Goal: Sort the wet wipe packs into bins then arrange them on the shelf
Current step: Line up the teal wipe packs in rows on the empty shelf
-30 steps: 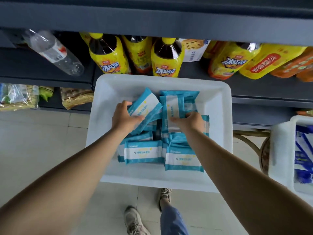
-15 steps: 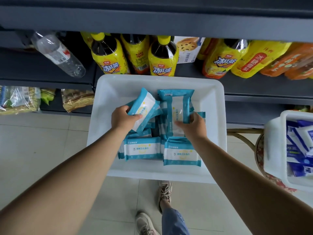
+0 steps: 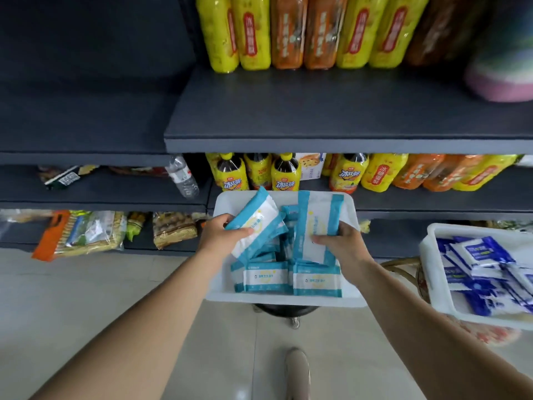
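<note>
A white bin (image 3: pixel 352 206) in front of me holds several light-blue wet wipe packs (image 3: pixel 265 280). My left hand (image 3: pixel 220 236) grips one light-blue pack (image 3: pixel 255 220), tilted and raised above the pile. My right hand (image 3: pixel 344 243) grips another light-blue pack (image 3: pixel 315 220), held upright over the bin. A second white bin (image 3: pixel 432 272) at the right holds several dark-blue wet wipe packs (image 3: pixel 484 267). Above the bins, a dark shelf board (image 3: pixel 331 111) has bare room at its front.
Yellow and orange drink bottles (image 3: pixel 302 30) stand at the back of the upper shelf. Iced-tea bottles (image 3: pixel 285 174) and a clear water bottle (image 3: pixel 183 177) sit on the lower shelf. Snack bags (image 3: pixel 86 235) lie at the lower left. My shoe (image 3: pixel 297 373) is on the tiled floor.
Both hands have lifted their packs up out of the pile. The view has tilted upward, bringing the upper shelf into sight.
</note>
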A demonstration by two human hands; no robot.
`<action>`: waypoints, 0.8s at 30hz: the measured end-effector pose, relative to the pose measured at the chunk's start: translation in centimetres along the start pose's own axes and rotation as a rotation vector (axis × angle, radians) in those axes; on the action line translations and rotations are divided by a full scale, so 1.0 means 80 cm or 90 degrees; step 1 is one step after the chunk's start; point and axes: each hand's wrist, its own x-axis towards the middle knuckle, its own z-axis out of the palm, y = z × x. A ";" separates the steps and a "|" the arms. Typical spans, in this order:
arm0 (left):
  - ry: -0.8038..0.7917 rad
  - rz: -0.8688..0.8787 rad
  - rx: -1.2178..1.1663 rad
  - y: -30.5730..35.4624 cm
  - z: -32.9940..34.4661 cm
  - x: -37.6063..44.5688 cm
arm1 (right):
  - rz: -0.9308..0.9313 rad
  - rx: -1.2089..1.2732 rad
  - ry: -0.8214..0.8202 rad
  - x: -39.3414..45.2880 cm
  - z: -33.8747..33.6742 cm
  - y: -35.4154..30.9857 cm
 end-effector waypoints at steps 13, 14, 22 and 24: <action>0.016 0.246 -0.011 0.257 -0.163 -0.181 | -0.255 0.046 0.024 -0.220 -0.045 -0.287; 0.020 0.265 -0.010 0.276 -0.173 -0.192 | -0.274 0.046 0.023 -0.233 -0.047 -0.307; 0.022 0.367 0.000 0.404 -0.214 -0.214 | -0.390 -0.003 0.020 -0.281 -0.055 -0.445; 0.007 0.388 0.026 0.431 -0.216 -0.201 | -0.411 -0.015 0.024 -0.273 -0.058 -0.476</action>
